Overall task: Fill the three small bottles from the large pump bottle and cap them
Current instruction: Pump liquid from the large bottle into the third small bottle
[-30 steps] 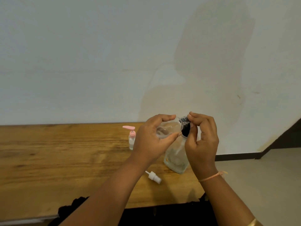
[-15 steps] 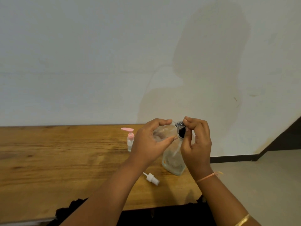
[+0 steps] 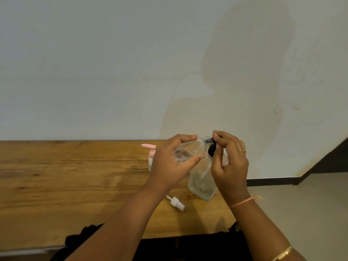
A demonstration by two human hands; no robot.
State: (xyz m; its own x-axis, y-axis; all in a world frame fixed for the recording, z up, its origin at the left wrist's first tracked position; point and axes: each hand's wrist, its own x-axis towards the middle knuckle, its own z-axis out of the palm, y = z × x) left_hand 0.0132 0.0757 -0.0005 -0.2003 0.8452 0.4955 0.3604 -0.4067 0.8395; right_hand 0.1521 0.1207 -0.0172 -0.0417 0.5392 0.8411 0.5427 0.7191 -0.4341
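Note:
My left hand [image 3: 170,162] grips a small clear bottle [image 3: 190,148], tilted on its side with its threaded neck pointing right. That neck meets the black pump head [image 3: 211,147] of the large clear bottle [image 3: 202,182], which stands on the wooden table [image 3: 75,178]. My right hand [image 3: 230,162] curls its fingers over the pump head. A small bottle with a pink pump cap [image 3: 150,153] stands upright just left of my left hand. A loose white spray cap [image 3: 176,202] lies on the table in front of the large bottle.
The table's right end is just beyond the large bottle, with floor [image 3: 301,204] past it. A pale wall [image 3: 131,72] rises directly behind the table. Dark cloth [image 3: 188,247] lies below the table's near edge.
Both hands and the bottles have held their pose relative to each other. The view shifted slightly between frames.

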